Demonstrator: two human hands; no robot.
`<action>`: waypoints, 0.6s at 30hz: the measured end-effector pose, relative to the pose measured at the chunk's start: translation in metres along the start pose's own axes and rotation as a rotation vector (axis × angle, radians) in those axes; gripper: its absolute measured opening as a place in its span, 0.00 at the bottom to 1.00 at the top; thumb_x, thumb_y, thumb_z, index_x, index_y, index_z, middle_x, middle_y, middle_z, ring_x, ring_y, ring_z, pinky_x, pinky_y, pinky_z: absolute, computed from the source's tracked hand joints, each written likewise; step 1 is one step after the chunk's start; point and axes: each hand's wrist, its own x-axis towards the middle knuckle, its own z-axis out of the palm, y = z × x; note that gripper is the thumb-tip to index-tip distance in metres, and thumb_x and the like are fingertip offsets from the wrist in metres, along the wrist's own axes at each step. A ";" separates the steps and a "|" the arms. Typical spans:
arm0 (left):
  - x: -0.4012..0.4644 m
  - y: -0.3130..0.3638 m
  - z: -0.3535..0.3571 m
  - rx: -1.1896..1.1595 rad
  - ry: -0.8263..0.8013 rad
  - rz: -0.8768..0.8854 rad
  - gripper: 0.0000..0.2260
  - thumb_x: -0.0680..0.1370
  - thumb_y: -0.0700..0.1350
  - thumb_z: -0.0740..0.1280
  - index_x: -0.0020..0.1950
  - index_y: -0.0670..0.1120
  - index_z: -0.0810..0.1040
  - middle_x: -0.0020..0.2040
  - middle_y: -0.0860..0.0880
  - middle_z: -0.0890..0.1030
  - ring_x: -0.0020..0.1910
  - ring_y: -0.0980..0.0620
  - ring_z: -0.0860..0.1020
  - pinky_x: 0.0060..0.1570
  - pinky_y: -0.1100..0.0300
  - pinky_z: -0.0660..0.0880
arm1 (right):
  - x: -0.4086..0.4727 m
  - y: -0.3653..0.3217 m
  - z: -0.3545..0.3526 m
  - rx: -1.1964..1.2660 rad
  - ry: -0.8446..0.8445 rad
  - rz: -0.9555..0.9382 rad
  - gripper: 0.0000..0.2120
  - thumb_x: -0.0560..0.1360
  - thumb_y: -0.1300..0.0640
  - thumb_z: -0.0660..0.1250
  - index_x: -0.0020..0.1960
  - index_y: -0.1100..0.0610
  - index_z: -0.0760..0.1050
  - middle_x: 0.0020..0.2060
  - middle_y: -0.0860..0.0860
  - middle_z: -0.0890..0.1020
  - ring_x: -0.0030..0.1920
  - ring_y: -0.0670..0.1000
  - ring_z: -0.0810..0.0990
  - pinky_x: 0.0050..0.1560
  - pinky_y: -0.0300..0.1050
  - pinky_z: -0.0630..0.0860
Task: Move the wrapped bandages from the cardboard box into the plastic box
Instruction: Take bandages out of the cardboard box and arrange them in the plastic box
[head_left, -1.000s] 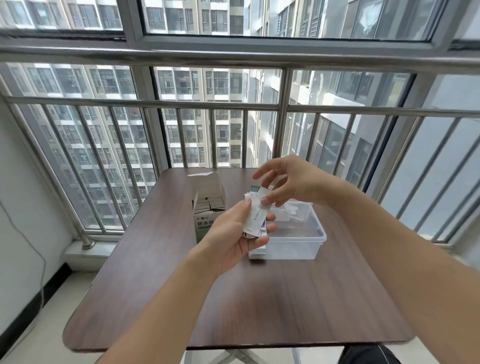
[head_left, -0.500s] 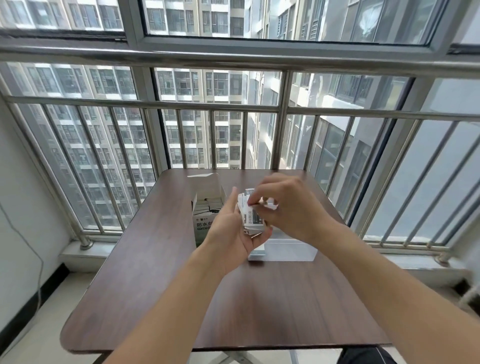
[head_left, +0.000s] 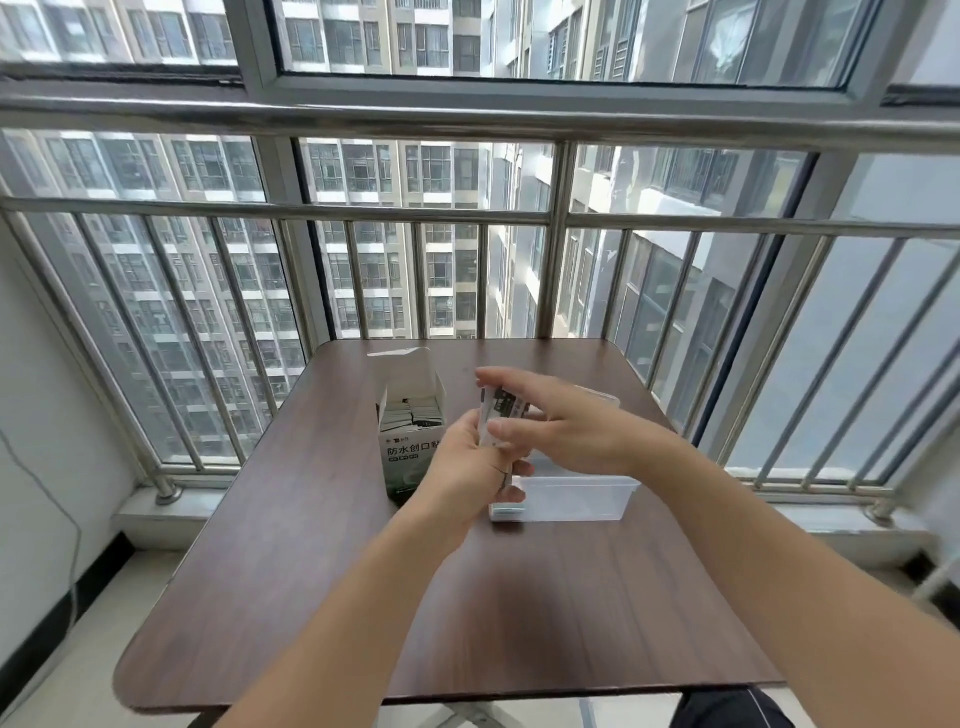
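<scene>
Cardboard box (head_left: 410, 457): standing upright on the table (head_left: 363, 597), just left of the plastic box, its top flap raised; more wrapped packets are showing edge-on inside its open top, and dark printing is facing the camera on its front.

Left hand (head_left: 467, 470): hovering just left of the plastic box's near-left corner and partly covering the cardboard box's front; its fingers are curling up round the lower part of the wrapped bandages, gripping them from below.

Wrapped bandages (head_left: 500, 415): sitting as a small upright bundle between the two hands, above the plastic box's left end and not inside it; how many packets are in the bundle I cannot tell.

Right hand (head_left: 561, 423): reaching in over the plastic box from the right; its thumb and forefinger are spreading around the top and side of the bundle, touching it, the other fingers lying loosely extended. Whether it is truly pinching is hard to tell.

Plastic box (head_left: 571, 493): sitting clear and lidless on the table under the right hand; its contents are mostly being hidden by the hands.

Railing (head_left: 558, 275): standing behind the plastic box, beyond the table's far edge.
</scene>
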 end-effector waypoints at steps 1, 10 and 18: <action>0.001 0.000 0.000 0.043 0.033 0.006 0.05 0.79 0.38 0.68 0.53 0.47 0.77 0.42 0.49 0.81 0.33 0.54 0.79 0.28 0.60 0.74 | -0.001 0.000 0.000 0.017 0.003 -0.003 0.30 0.82 0.54 0.66 0.80 0.52 0.59 0.74 0.45 0.68 0.68 0.42 0.71 0.60 0.27 0.68; 0.007 -0.007 0.008 0.336 0.169 0.193 0.06 0.77 0.40 0.64 0.48 0.49 0.78 0.39 0.46 0.83 0.32 0.48 0.82 0.24 0.58 0.76 | 0.010 -0.011 0.017 -0.026 0.388 -0.004 0.12 0.81 0.51 0.65 0.62 0.51 0.79 0.52 0.47 0.83 0.54 0.45 0.80 0.56 0.39 0.73; 0.021 -0.004 0.006 0.518 0.261 0.313 0.05 0.76 0.44 0.65 0.40 0.48 0.74 0.34 0.50 0.80 0.32 0.54 0.76 0.30 0.62 0.71 | 0.013 -0.009 0.014 -0.001 0.463 -0.013 0.10 0.82 0.54 0.63 0.60 0.55 0.80 0.47 0.48 0.84 0.49 0.46 0.81 0.51 0.38 0.75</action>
